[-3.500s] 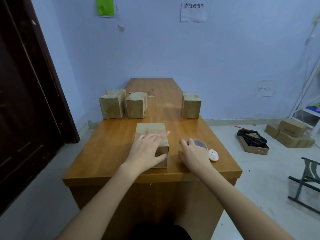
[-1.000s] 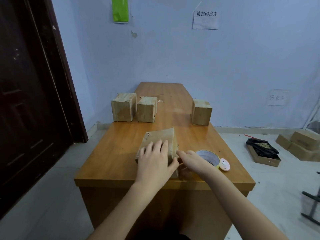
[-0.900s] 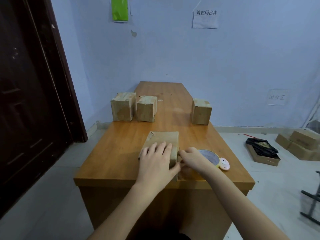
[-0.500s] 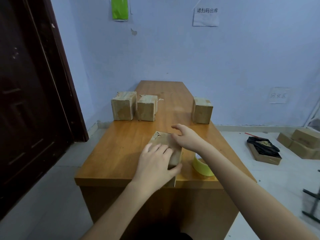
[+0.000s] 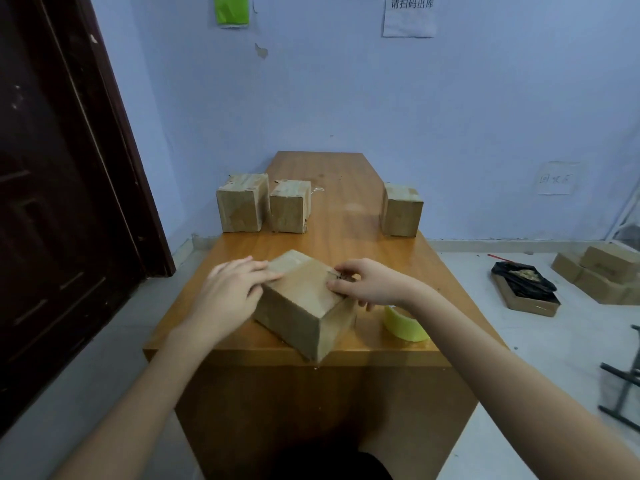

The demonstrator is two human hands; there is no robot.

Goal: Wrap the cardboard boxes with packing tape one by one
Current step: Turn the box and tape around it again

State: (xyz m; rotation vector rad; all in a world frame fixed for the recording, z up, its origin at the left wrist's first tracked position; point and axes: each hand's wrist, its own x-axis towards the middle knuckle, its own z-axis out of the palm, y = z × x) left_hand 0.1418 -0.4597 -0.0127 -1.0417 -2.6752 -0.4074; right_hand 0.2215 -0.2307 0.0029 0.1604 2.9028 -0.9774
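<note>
A brown cardboard box (image 5: 300, 296) sits near the front edge of the wooden table (image 5: 346, 244), turned so one corner points at me. My left hand (image 5: 231, 293) rests on its left top edge with fingers nearly straight. My right hand (image 5: 367, 284) grips the box's right top edge, thumb on top and fingers curled down the side. A yellow tape roll (image 5: 404, 324) lies tilted on the table just under my right wrist. Three more cardboard boxes stand farther back: two side by side on the left (image 5: 242, 202) (image 5: 290, 211) and one on the right (image 5: 401, 209).
A dark door (image 5: 52, 202) stands close on the left. On the floor to the right lie a black-lined tray (image 5: 523, 285) and several stacked boxes (image 5: 606, 271). A metal frame (image 5: 623, 386) stands at the right edge. The blue wall closes off the table's far end.
The box has been turned so a corner faces me. My right hand came from the box's far edge to its right edge. My left hand slid to the left side.
</note>
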